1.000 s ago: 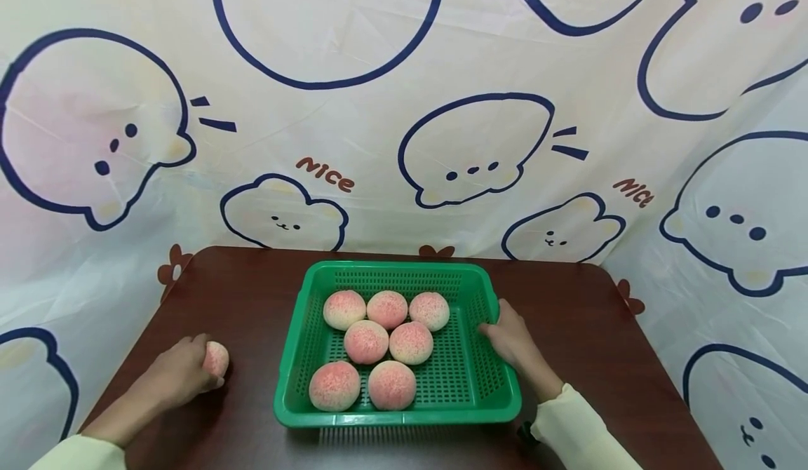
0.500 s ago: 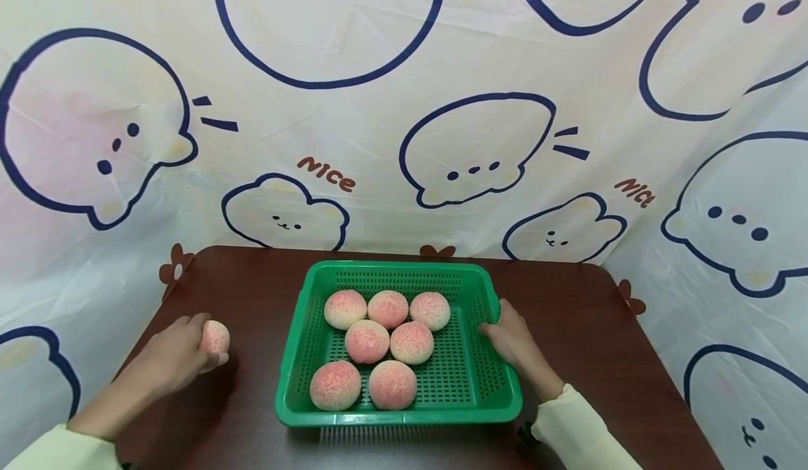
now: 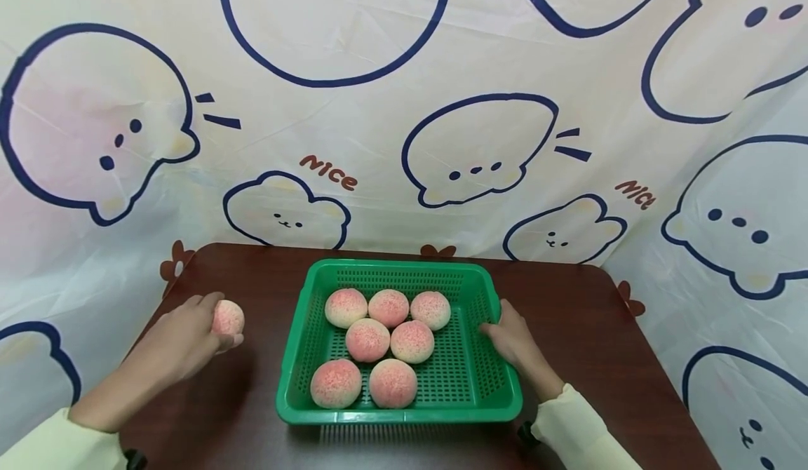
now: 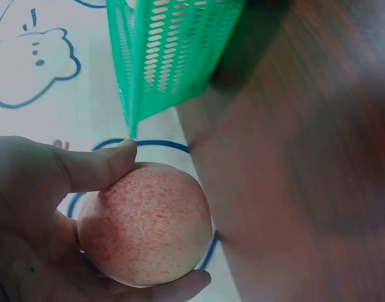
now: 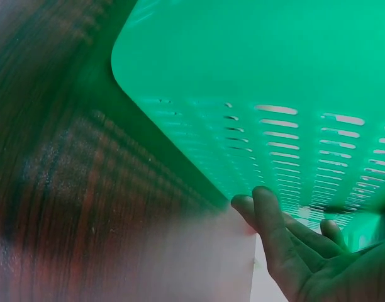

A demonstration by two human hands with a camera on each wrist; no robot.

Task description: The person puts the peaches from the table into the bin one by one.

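Observation:
My left hand (image 3: 185,333) holds a pink-speckled peach (image 4: 148,226) between thumb and fingers, above the table left of the basket. In the left wrist view the thumb lies along the peach's upper side and a finger passes beneath it. A green plastic basket (image 3: 404,416) stands mid-table with several similar peaches (image 3: 367,340) in it, leaving its right part bare. My right hand (image 3: 514,340) grips the basket's right wall, thumb inside the rim. Its fingers (image 5: 274,239) lie along the slotted outer side in the right wrist view.
The dark brown wooden table (image 3: 600,344) extends on both sides of the basket. A cream curtain (image 3: 372,126) printed with blue-outlined cartoon figures hangs behind the table and along both sides.
My left hand has raised the peach off the table and carried it upward and slightly right, toward the basket. The right hand and the basket stay in place.

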